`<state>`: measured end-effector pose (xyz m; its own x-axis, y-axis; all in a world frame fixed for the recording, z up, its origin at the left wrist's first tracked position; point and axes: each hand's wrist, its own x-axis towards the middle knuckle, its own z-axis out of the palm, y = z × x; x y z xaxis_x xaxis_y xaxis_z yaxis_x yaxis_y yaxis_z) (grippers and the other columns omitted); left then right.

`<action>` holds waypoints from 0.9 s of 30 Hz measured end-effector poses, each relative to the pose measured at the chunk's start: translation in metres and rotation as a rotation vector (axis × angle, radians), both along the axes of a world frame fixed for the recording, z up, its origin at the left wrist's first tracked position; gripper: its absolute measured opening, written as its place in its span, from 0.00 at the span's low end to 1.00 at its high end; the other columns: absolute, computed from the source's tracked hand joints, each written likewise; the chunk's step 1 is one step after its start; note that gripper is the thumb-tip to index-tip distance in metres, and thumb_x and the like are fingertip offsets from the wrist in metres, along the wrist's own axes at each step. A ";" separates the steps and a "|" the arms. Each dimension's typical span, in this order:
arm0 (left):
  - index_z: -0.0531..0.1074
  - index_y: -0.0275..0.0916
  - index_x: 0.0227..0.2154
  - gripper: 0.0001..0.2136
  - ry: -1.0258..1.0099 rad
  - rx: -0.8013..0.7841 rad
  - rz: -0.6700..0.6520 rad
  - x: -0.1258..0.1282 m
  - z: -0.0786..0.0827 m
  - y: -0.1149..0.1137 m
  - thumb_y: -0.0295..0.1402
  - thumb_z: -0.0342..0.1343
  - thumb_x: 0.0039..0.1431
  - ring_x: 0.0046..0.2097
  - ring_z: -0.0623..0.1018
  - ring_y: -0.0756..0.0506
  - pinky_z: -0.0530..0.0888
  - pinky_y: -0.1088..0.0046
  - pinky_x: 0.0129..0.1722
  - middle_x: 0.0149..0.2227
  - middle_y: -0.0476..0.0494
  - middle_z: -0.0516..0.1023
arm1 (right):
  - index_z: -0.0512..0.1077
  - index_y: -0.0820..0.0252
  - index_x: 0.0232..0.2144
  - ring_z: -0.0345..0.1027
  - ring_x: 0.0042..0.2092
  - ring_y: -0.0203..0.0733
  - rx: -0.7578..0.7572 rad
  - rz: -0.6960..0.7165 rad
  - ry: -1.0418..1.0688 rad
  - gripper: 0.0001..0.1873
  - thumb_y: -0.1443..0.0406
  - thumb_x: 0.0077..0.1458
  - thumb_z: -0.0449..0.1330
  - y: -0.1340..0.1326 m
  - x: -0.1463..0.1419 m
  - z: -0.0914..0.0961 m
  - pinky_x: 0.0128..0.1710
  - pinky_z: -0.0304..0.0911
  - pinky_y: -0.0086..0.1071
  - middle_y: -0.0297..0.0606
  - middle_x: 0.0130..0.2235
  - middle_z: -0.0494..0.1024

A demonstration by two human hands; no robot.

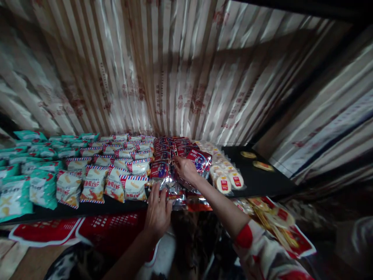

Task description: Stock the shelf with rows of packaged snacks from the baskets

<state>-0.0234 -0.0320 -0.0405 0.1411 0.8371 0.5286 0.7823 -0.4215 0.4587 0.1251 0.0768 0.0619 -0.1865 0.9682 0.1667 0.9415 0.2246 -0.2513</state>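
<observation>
My right hand is over the pile of dark red and purple snack packets, its fingers curled together and pinching at a packet's edge; the fingertips are partly hidden. A shiny dark red packet lies tilted just to the right of that hand. My left hand rests at the front edge of the same pile, fingers stretched out and touching the lower silver part of a front packet. More of these packets stand in rows behind both hands.
Left of the pile stand rows of white snack bags and teal bags. To the right are round crackers in clear wrap and two flat yellow packets on the black shelf. Red baskets sit below; a striped curtain hangs behind.
</observation>
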 end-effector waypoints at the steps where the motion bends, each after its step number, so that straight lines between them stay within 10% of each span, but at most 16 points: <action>1: 0.65 0.34 0.51 0.19 -0.007 -0.021 0.030 0.006 -0.003 0.006 0.35 0.44 0.60 0.62 0.57 0.36 0.63 0.49 0.56 0.59 0.29 0.60 | 0.70 0.56 0.47 0.72 0.40 0.43 -0.015 0.002 -0.027 0.16 0.65 0.59 0.49 0.003 0.001 0.001 0.37 0.62 0.31 0.42 0.43 0.77; 12: 0.62 0.33 0.55 0.24 -0.009 -0.109 0.232 0.030 -0.005 0.056 0.39 0.47 0.57 0.60 0.59 0.31 0.62 0.47 0.54 0.59 0.26 0.60 | 0.65 0.62 0.50 0.72 0.43 0.46 -0.160 -0.092 -0.033 0.18 0.63 0.58 0.50 0.069 -0.006 -0.013 0.40 0.63 0.33 0.49 0.42 0.77; 27: 0.54 0.32 0.59 0.29 0.183 -0.567 0.363 0.044 0.046 0.071 0.41 0.45 0.58 0.62 0.57 0.37 0.58 0.58 0.57 0.62 0.30 0.55 | 0.67 0.66 0.48 0.69 0.49 0.48 -0.230 -0.227 0.073 0.19 0.61 0.57 0.52 0.129 -0.016 -0.019 0.44 0.63 0.34 0.51 0.46 0.75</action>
<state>0.0210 0.0388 0.0054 -0.1552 0.9878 -0.0091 0.9140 0.1471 0.3781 0.1094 0.2062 0.0433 0.0426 0.9975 -0.0563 0.9385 -0.0593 -0.3402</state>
